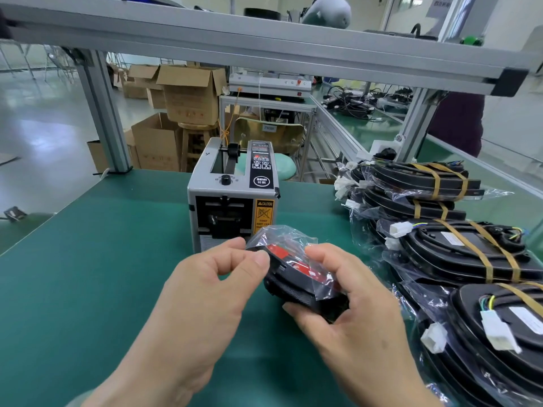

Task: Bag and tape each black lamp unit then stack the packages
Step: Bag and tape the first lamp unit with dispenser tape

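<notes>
The counter (88, 259) was flat and covered with a smooth green mat, under a grey metal frame (264, 45). Brown cardboard boxes (188, 95) stood open on the shiny floor behind. A boxy grey tape machine (232, 201) sat in the middle of the counter.

Just in front of it, above the mat, both hands held a black lamp unit (296, 292). It was hard, curved plastic with a red part on top. Its long side ran from far left to near right. The lamp sat inside a thin, crinkly clear bag (282, 236), and the loose end of the bag pointed at the tape machine.

The left hand (205, 289) pinched the bag at the lamp's left end with its fingers (258, 261). The right hand (352, 304) had its fingers curled round the lamp's right end.

On the right lay stacks of packages (458, 251). Each clear bag held a black oval lamp with white plugs, with bands of brown tape around it.
</notes>
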Available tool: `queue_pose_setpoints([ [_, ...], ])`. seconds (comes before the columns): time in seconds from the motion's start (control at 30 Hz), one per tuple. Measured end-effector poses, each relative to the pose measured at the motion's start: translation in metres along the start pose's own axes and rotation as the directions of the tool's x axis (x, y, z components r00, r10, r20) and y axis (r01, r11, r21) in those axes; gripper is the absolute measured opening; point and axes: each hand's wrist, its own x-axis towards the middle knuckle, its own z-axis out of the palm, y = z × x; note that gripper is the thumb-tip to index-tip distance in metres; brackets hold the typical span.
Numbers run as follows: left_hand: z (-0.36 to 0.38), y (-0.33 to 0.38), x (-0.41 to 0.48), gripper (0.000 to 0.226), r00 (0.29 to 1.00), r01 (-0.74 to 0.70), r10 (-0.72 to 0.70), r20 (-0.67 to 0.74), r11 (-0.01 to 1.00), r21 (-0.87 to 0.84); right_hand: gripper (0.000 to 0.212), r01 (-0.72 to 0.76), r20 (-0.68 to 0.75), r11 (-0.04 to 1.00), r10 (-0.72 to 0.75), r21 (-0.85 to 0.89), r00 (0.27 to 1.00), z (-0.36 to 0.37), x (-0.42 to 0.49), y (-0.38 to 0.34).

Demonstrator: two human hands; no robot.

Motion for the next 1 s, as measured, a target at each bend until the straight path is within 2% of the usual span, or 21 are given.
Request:
queue_pose_setpoints([
  [0.1, 0.004, -0.002, 0.0, 0.018, 0.998, 0.013, -0.009, 0.063, 0.999, -0.052, 0.065, 0.02, 0.011, 1.0, -0.02, 0.001, 1.0, 0.0, 0.0, -0.001],
  [0.17, 0.004, -0.003, 0.0, 0.019, 0.998, 0.01, -0.008, 0.067, 0.999, -0.042, 0.064, 0.021, 0.013, 1.0, -0.021, 0.002, 1.0, 0.0, 0.0, -0.001],
  [1.0, 0.013, -0.008, -0.001, 0.017, 0.994, -0.051, 0.057, -0.098, 0.997, 0.057, 0.063, -0.001, 0.033, 1.0, 0.001, -0.008, 0.999, 0.001, -0.002, -0.003],
])
